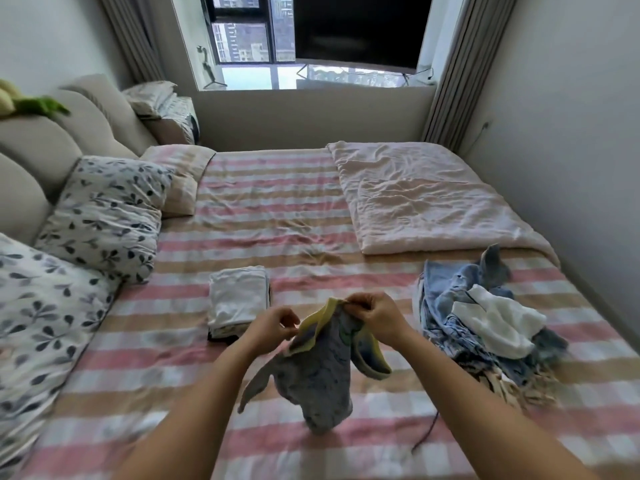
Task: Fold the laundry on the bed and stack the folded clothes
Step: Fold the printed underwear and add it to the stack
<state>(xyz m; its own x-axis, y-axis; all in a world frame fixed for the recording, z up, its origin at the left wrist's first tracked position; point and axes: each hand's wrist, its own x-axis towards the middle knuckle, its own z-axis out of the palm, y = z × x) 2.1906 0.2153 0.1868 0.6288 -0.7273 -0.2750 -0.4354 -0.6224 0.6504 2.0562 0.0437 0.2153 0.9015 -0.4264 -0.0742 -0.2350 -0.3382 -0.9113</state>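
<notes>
Both hands hold a small grey printed garment with yellow-green trim up above the pink, beige and white striped bed. The left hand pinches one side of its trimmed edge and the right hand pinches the other. A stack of folded white clothes lies just beyond the left hand. A loose heap of blue and white laundry sits to the right.
</notes>
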